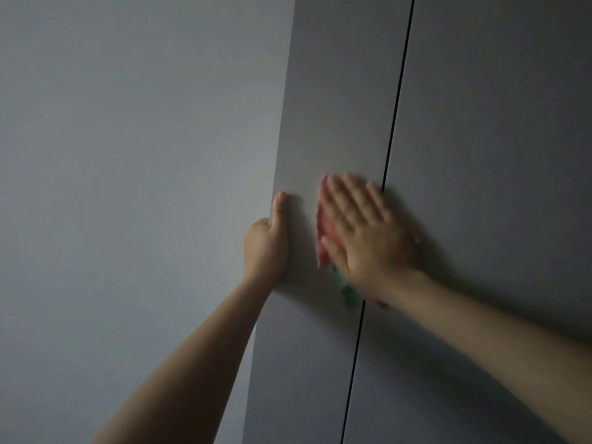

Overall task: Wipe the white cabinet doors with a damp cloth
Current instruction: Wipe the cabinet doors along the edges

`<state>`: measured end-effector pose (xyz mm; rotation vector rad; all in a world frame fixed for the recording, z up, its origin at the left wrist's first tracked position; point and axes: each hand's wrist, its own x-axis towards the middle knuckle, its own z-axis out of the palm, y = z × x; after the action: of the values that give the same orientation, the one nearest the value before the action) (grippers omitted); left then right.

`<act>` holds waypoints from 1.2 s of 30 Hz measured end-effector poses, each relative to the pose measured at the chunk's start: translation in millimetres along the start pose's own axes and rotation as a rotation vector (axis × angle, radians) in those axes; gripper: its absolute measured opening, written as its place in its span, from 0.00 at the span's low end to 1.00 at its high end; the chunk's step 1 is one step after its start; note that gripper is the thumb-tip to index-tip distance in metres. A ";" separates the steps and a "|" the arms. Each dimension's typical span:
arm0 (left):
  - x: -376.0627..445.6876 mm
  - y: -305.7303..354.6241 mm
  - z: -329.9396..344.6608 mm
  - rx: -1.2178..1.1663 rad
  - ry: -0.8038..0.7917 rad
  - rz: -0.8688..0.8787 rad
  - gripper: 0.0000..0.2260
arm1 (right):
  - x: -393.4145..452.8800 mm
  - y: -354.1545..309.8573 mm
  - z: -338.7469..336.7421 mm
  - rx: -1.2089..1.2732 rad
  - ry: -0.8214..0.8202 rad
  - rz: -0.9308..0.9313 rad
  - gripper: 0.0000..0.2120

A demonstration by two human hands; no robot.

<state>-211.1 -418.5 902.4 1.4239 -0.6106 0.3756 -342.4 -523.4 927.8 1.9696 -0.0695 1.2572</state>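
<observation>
Reaching up from below, both forearms come into view, and the left hand [266, 245] is clamped on the outer left edge of the left cabinet door [333, 123], thumb laid flat on the front face, fingers curled round behind where I can't see them. Just beside it the right hand [365, 232] is spread flat, fingers straight, pressing the cloth [323, 248] against that same door, right up near the dark seam [397, 104]. The cloth shows pink at the hand's left side and green below the wrist; the rest sits hidden under the palm. That hand is blurred, so it looks mid-stroke. Beyond the seam stands the right cabinet door [499, 123], and off to the left the plain wall [128, 155]. The risk from here, I'd say: a hard push could swing the door if the left hand's hold loosens, or the cloth could slip out from under flat fingers and drop.
</observation>
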 end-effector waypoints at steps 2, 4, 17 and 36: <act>-1.1 2.5 0.0 0.008 0.031 0.002 0.34 | -39.3 -23.3 -1.1 0.005 -0.109 -0.291 0.28; -3.2 5.6 0.8 0.021 0.040 -0.012 0.33 | -52.5 -12.6 -5.5 0.023 -0.171 -0.451 0.26; -2.0 1.5 -0.6 0.033 0.042 -0.008 0.33 | -68.8 -6.3 -7.8 0.006 -0.143 -0.403 0.26; -5.4 3.2 1.9 0.083 0.093 -0.019 0.34 | -36.4 48.1 -11.5 -0.026 -0.001 0.123 0.30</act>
<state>-217.5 -419.4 901.9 1.4822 -0.5103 0.4542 -390.2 -562.1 929.3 1.9686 -0.2100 1.3268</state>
